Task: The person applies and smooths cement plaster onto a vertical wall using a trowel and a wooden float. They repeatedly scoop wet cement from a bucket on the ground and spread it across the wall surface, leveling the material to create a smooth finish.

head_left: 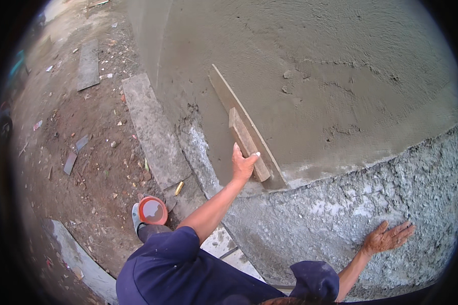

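My left hand (243, 163) grips the lower end of the block handle of a long wooden float (229, 96). The float lies flat and slanted against smooth wet grey plaster (341, 66), near the plaster's lower edge. My right hand (388, 237) rests flat with its fingers spread on the rough, unplastered lower part of the wall (407, 178). It holds nothing. Both arms come out of dark blue short sleeves.
A round orange-rimmed container (152, 210) sits on the ground by my shoe (136, 216). Grey concrete slabs (152, 132) run along the foot of the wall, and a small yellow object (178, 188) lies on one. A plank (89, 63) and scattered debris lie on the dirt (86, 168).
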A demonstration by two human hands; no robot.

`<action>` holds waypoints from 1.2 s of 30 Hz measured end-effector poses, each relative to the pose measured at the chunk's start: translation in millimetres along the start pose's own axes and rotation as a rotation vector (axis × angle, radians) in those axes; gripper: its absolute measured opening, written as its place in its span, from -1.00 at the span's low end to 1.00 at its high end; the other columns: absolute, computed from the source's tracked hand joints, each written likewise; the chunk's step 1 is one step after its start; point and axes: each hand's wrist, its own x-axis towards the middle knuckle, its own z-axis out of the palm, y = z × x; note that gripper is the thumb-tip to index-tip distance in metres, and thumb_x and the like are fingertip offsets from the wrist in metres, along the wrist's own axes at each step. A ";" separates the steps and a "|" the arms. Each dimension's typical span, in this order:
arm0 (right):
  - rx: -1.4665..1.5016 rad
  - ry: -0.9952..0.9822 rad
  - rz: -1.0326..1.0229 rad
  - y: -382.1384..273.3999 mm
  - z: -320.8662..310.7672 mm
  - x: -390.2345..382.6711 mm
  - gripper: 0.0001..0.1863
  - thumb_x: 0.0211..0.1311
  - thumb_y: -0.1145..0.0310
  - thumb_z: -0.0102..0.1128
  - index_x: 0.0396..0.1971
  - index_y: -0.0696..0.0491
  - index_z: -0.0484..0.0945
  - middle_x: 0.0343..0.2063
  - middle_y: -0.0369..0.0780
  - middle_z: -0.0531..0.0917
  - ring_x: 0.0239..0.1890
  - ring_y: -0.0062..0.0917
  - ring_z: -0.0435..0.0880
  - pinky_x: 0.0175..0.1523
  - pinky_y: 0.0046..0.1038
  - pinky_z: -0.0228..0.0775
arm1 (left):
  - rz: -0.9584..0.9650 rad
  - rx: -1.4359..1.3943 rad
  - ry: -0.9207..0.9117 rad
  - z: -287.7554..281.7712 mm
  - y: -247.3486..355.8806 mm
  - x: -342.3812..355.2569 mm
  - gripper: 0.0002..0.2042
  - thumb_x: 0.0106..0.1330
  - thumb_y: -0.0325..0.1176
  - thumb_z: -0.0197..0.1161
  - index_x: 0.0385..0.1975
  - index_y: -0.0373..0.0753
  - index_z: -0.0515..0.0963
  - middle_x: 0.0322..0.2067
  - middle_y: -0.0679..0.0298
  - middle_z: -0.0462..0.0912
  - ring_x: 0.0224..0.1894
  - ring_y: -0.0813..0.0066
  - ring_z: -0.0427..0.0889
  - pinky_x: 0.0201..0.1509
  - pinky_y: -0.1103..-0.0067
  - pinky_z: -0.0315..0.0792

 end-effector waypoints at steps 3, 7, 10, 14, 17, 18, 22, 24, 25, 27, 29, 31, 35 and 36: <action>-0.047 -0.030 0.015 4.5 -2.0 -2.0 -0.20 0.61 -0.27 -0.35 0.59 0.00 0.12 0.61 -0.14 0.10 0.64 -0.19 0.03 0.62 -0.05 -0.15 | 0.090 -0.100 0.035 26.5 27.7 15.0 -0.41 0.13 -0.33 0.43 0.13 -0.45 0.40 -0.03 -0.01 0.68 0.00 0.16 0.68 0.17 0.36 0.51; -0.006 0.016 -0.022 -0.9 -4.7 1.2 -0.22 0.63 -0.21 -0.24 0.53 0.10 0.22 0.55 -0.05 0.20 0.57 -0.08 0.16 0.54 -0.01 0.08 | 0.269 -0.086 -0.027 46.3 96.5 78.1 -0.45 0.15 -0.36 0.38 0.12 -0.45 0.40 -0.07 0.01 0.69 -0.03 0.19 0.68 0.14 0.35 0.52; -0.012 0.011 -0.036 -3.0 -6.4 8.9 -0.24 0.63 -0.16 -0.19 0.51 0.15 0.24 0.52 0.02 0.22 0.55 -0.03 0.18 0.49 0.04 0.19 | 0.437 -0.042 -0.107 50.4 142.4 133.4 -0.48 0.15 -0.38 0.36 0.10 -0.44 0.40 -0.09 0.03 0.70 -0.07 0.22 0.69 0.10 0.37 0.54; 0.007 0.010 -0.046 -3.6 -14.9 16.5 -0.27 0.64 -0.10 -0.14 0.48 0.19 0.28 0.52 0.01 0.22 0.55 -0.02 0.18 0.51 0.05 0.17 | 0.501 -0.062 -0.229 71.5 207.9 188.5 -0.53 0.16 -0.38 0.35 0.05 -0.41 0.41 -0.11 0.06 0.70 -0.15 0.28 0.72 -0.02 0.36 0.60; 0.086 0.027 -0.015 -9.9 -9.1 16.2 -0.28 0.63 -0.08 -0.08 0.47 0.21 0.29 0.52 0.00 0.22 0.56 -0.04 0.16 0.54 0.03 0.13 | 0.632 -0.042 -0.268 95.7 271.9 232.5 -0.55 0.18 -0.34 0.35 0.03 -0.38 0.43 -0.15 0.07 0.70 -0.19 0.28 0.74 -0.12 0.35 0.66; 0.101 0.027 -0.006 -10.5 -9.1 15.6 -0.28 0.62 -0.07 -0.06 0.47 0.22 0.29 0.52 0.00 0.22 0.56 -0.05 0.15 0.54 0.03 0.11 | 0.706 0.058 -0.265 107.7 297.2 248.6 -0.54 0.19 -0.32 0.36 0.04 -0.39 0.43 -0.16 0.06 0.70 -0.19 0.27 0.74 -0.11 0.35 0.67; 0.151 0.037 0.012 -10.4 -5.8 15.3 -0.27 0.60 -0.08 -0.02 0.48 0.19 0.29 0.53 -0.03 0.20 0.58 -0.07 0.12 0.56 0.03 0.05 | 0.772 0.011 -0.200 186.5 446.4 298.7 -0.56 0.11 -0.32 0.34 -0.07 -0.52 0.56 -0.24 -0.11 0.71 -0.15 0.09 0.72 -0.08 0.24 0.61; 0.134 0.006 0.026 -15.0 -5.4 14.9 -0.25 0.60 -0.11 -0.05 0.49 0.17 0.25 0.54 -0.06 0.15 0.59 -0.10 0.07 0.57 0.02 0.06 | 0.690 0.093 -0.392 194.0 511.2 314.9 -0.57 0.09 -0.34 0.33 -0.07 -0.50 0.56 -0.25 -0.03 0.71 -0.17 0.17 0.72 -0.12 0.25 0.60; 0.119 -0.009 0.035 -13.7 -6.5 14.2 -0.24 0.60 -0.13 -0.07 0.50 0.17 0.22 0.55 -0.08 0.13 0.60 -0.12 0.05 0.57 0.01 0.07 | 0.624 0.255 -0.550 183.9 533.2 317.6 -0.56 0.09 -0.35 0.32 -0.05 -0.50 0.54 -0.22 -0.03 0.71 -0.16 0.19 0.71 -0.13 0.25 0.60; 0.120 -0.006 0.033 -14.5 -5.7 13.0 -0.24 0.61 -0.13 -0.07 0.51 0.16 0.21 0.54 -0.07 0.14 0.60 -0.12 0.06 0.59 0.00 0.05 | 0.717 0.169 -0.464 164.0 513.8 320.8 -0.52 0.12 -0.31 0.35 0.01 -0.48 0.51 -0.19 -0.01 0.69 -0.15 0.18 0.71 -0.10 0.27 0.62; 0.057 -0.038 0.033 -12.8 -11.5 13.0 -0.24 0.61 -0.12 -0.07 0.52 0.16 0.18 0.55 -0.07 0.12 0.60 -0.12 0.04 0.60 -0.01 0.03 | 0.761 0.196 -0.331 114.5 417.1 299.7 -0.41 0.17 -0.21 0.41 0.12 -0.45 0.43 -0.13 0.00 0.66 -0.11 0.16 0.72 -0.06 0.29 0.67; 0.079 0.004 0.045 -14.8 -12.5 13.3 -0.25 0.61 -0.13 -0.07 0.50 0.16 0.25 0.53 -0.02 0.20 0.57 -0.06 0.13 0.56 0.03 0.06 | 0.639 0.112 -0.317 59.2 321.5 246.6 -0.31 0.20 -0.13 0.44 0.23 -0.42 0.36 -0.02 -0.02 0.60 0.03 0.13 0.68 0.04 0.24 0.67; 0.120 -0.014 -0.013 -9.8 -7.1 13.6 -0.27 0.63 -0.05 -0.07 0.53 0.17 0.17 0.54 -0.04 0.14 0.60 -0.10 0.04 0.59 -0.01 0.04 | 0.291 0.122 -0.209 -30.4 136.1 150.5 -0.31 0.21 -0.29 0.37 0.31 -0.40 0.25 0.04 -0.01 0.58 0.13 0.18 0.62 0.24 0.28 0.54; 0.127 -0.017 -0.026 -11.9 -7.9 15.6 -0.28 0.64 -0.04 -0.08 0.54 0.15 0.16 0.55 -0.03 0.13 0.60 -0.09 0.04 0.58 -0.01 0.05 | 0.195 0.020 -0.198 -38.1 97.1 135.8 -0.31 0.20 -0.31 0.37 0.30 -0.40 0.25 0.05 0.00 0.58 0.12 0.20 0.62 0.24 0.30 0.53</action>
